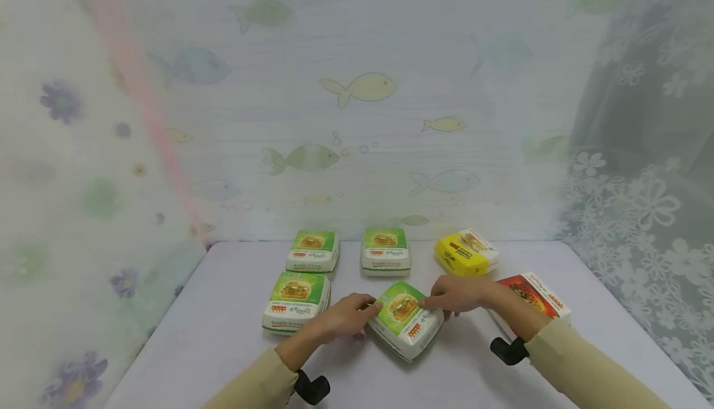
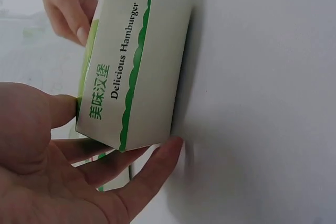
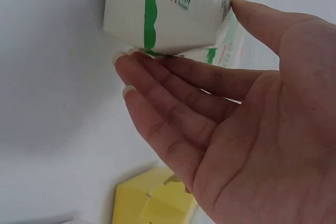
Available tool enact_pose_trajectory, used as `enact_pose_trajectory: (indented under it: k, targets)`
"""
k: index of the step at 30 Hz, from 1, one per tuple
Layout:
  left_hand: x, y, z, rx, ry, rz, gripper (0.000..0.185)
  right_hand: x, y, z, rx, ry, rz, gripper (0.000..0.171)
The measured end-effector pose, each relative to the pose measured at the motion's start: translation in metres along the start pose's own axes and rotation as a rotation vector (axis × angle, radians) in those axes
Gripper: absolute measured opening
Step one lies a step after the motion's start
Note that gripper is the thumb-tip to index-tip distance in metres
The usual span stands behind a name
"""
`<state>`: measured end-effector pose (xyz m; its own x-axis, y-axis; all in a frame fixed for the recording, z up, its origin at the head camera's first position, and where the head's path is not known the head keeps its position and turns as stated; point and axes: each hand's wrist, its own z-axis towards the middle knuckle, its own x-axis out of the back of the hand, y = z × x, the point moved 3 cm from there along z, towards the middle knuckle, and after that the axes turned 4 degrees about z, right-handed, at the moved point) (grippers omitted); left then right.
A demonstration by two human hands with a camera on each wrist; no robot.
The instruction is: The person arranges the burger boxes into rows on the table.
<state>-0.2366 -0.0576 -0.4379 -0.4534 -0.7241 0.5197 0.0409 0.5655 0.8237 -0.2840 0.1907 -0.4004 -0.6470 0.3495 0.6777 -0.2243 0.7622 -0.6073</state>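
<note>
A green-and-white burger box lies askew on the white table, between my two hands. My left hand pinches its left corner, thumb on the lid's edge and fingers low against the side. In the left wrist view the box's side reads "Delicious Hamburger"; my left hand spans its height. My right hand grips the right corner. In the right wrist view my right hand has its thumb on the box lid and straight fingers at the bottom edge.
Three more green boxes stand at the left, back left and back middle. A yellow box sits back right, also low in the right wrist view. A red box lies under my right forearm. Curtains surround the table.
</note>
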Motion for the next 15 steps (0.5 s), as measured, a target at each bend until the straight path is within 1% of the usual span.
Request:
enact_pose_trajectory:
  k: [4,6,9,11,12,15]
  targets:
    - [0.0009,-0.0016,0.0039,-0.008,0.018,0.002,0.044,-0.0028,0.0017,-0.0012,0.029,-0.019,0.013,0.032]
    - [0.0024,-0.0019,0.0036,-0.006,0.024,0.026,0.046,-0.0028,0.0014,-0.0002,0.029,-0.022,0.018,0.033]
    - [0.0034,0.0002,0.0012,0.007,0.043,0.080,0.055,-0.0015,0.0004,0.0016,0.019,-0.024,0.034,0.036]
    - [0.0024,0.0020,-0.0010,0.021,0.053,0.094,0.063,-0.0001,-0.0002,0.0031,0.016,-0.012,0.043,0.038]
    - [0.0012,0.0027,-0.0019,0.030,0.053,0.090,0.067,0.0005,-0.0005,0.0041,0.019,-0.004,0.046,0.039]
    - [-0.0038,0.0049,-0.0044,0.049,0.039,0.032,0.074,0.0016,-0.0014,0.0075,0.034,0.028,0.046,0.038]
